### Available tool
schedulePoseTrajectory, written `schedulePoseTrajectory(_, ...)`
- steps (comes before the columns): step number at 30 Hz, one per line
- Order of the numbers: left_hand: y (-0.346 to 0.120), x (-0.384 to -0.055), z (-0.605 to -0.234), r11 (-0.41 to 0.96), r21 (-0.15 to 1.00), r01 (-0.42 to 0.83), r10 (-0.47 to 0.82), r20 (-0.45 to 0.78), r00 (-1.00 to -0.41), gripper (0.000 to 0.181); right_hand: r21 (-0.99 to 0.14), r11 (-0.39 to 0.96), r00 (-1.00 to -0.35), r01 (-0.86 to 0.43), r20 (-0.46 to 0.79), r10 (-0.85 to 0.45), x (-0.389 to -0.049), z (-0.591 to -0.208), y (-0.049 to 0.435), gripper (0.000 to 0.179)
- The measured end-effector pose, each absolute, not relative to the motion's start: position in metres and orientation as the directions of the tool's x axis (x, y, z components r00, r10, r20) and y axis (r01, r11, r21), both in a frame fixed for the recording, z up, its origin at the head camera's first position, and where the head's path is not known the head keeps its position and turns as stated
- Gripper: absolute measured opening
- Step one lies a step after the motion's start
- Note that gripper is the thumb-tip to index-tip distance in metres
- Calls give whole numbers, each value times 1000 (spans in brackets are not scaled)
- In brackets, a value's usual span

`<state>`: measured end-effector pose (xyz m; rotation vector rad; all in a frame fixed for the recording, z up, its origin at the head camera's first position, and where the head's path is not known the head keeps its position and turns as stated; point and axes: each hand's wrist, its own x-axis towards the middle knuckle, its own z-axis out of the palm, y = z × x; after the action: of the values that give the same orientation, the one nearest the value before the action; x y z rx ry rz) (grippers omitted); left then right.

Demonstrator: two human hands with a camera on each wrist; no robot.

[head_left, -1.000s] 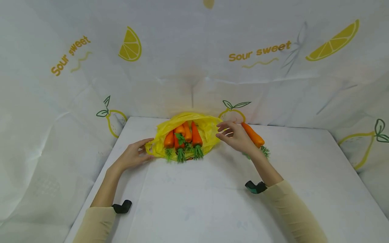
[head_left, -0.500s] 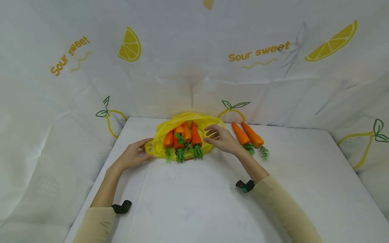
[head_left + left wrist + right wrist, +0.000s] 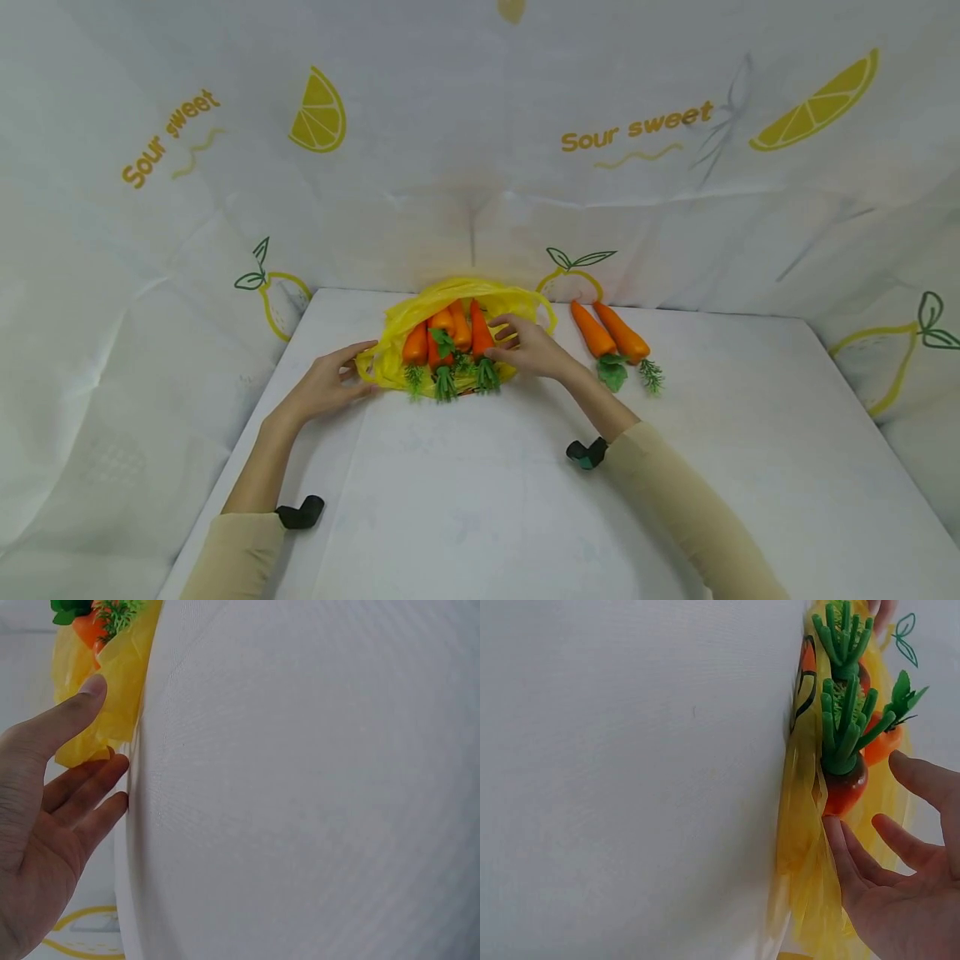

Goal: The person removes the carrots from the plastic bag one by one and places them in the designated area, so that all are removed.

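A yellow plastic bag (image 3: 431, 298) lies open on the white table with several orange and red toy carrots (image 3: 416, 344) in its mouth, green tops facing me. My left hand (image 3: 322, 385) is at the bag's left edge; in the left wrist view its thumb lies over the yellow film and its relaxed fingers touch the bag's lower corner. Inside the right part of the mouth, my right hand (image 3: 531, 348) is beside the rightmost carrot (image 3: 480, 332). The right wrist view shows its fingertips near or touching that carrot's thick end, thumb apart. Contact is partly hidden.
Two more orange carrots, one with broad leaves (image 3: 592, 329) and one with a feathery top (image 3: 622, 335), lie side by side to the bag's right. A white cloth wall (image 3: 465, 233) with lemon prints stands close behind the bag.
My right hand has moved left from beside the loose carrots, past the bag's right rim, to the rightmost carrot inside. Both loose carrots now show fully. The left hand stays put.
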<state>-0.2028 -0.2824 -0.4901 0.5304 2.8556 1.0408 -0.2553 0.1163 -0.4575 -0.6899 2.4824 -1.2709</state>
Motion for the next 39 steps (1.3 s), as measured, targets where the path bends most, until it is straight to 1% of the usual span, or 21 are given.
schedulePoseTrajectory(13, -283, -203, -490, 713, 636, 295, 334, 61, -940, 77, -766, 575, -866, -288, -48, -497, -260, -468, 101, 60)
schedulePoseTrajectory(26, -282, -204, -492, 694, 646, 319, 346, 89, -934, 75, -717, 642, -896, -271, -55, -440, -264, -476, 94, 69)
schedulePoseTrajectory(39, -281, -203, -489, 699, 642, 316, 345, 85, -935, 75, -771, 588, -894, -244, -56, -445, -262, -473, 98, 59)
